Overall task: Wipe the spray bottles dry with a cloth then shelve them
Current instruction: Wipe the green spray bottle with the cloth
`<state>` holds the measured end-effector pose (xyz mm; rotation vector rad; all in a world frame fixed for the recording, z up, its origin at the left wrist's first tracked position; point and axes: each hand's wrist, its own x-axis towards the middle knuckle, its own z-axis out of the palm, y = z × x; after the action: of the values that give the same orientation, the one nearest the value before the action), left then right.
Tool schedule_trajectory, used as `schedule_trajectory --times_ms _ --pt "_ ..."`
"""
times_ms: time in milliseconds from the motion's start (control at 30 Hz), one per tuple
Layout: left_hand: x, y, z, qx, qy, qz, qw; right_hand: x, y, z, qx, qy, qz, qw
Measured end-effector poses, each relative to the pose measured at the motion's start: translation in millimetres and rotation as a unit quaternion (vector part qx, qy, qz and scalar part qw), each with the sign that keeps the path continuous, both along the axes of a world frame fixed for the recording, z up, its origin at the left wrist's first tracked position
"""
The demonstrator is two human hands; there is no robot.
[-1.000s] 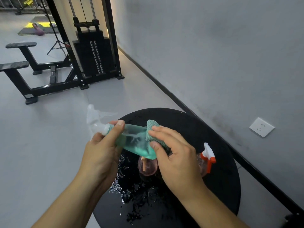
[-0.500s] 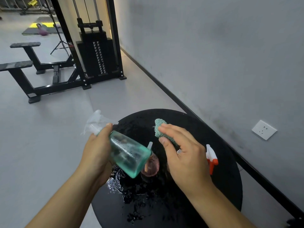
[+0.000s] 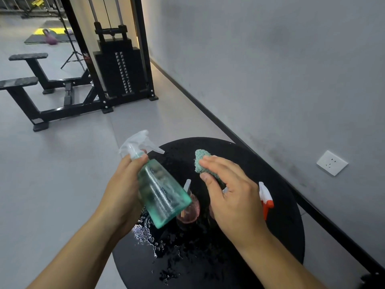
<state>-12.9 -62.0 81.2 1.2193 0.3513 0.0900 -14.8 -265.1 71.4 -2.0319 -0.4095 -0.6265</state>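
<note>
Both hands work at frame centre: left hand grips a tilted translucent green plastic spray bottle. Right hand pinches a crumpled teal cloth just beside it, above the round black worktop.

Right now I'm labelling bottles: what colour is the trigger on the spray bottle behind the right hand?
Red-orange trigger under a white nozzle, head view.

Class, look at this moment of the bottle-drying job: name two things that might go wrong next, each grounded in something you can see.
1. The green spray bottle still shows droplets and the left hand grips it only near the neck, tilted; it may slip.
2. Water is pooled on the black round table around the pink bottle standing there; setting the wiped bottle down would likely wet it again.
</note>
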Motion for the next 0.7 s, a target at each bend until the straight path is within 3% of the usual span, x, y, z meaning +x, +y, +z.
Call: schedule_trajectory --times_ms 300,400,700 --pt "-4.2 -5.4 2.5 0.008 0.021 -0.005 1.0 -0.2 -0.6 2.4 0.008 0.006 0.007 1.0" --pt "-2.5 -5.8 -1.0 0.009 0.045 -0.036 0.998 -0.5 -1.2 3.3 0.011 0.009 0.007 1.0" --pt "-5.1 0.1 -5.1 0.002 0.012 -0.117 0.993 1.5 -2.7 5.5 0.011 0.01 0.012 1.0"
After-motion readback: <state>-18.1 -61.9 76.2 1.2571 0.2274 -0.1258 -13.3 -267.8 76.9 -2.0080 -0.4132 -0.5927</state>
